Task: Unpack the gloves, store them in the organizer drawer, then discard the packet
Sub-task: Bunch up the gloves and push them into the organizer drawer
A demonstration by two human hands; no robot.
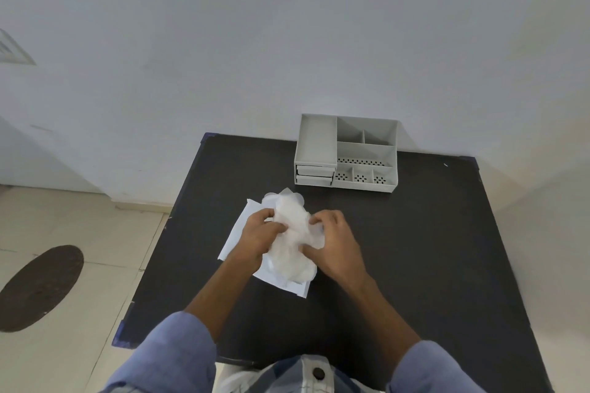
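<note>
A bundle of translucent white gloves [292,233] is held above the black table [415,249], over the flat white packet [236,233] lying under it. My left hand [260,236] pinches the gloves from the left side. My right hand [335,246] grips them from the right. The grey organizer [348,153] stands at the table's far edge against the wall; its stacked drawers [314,175] on the left front look shut. Parts of the packet are hidden by my hands and the gloves.
The organizer's top has several open compartments. A white wall rises directly behind the table. To the left is tiled floor with a dark round mat [38,287]. Bare black tabletop lies right of my hands.
</note>
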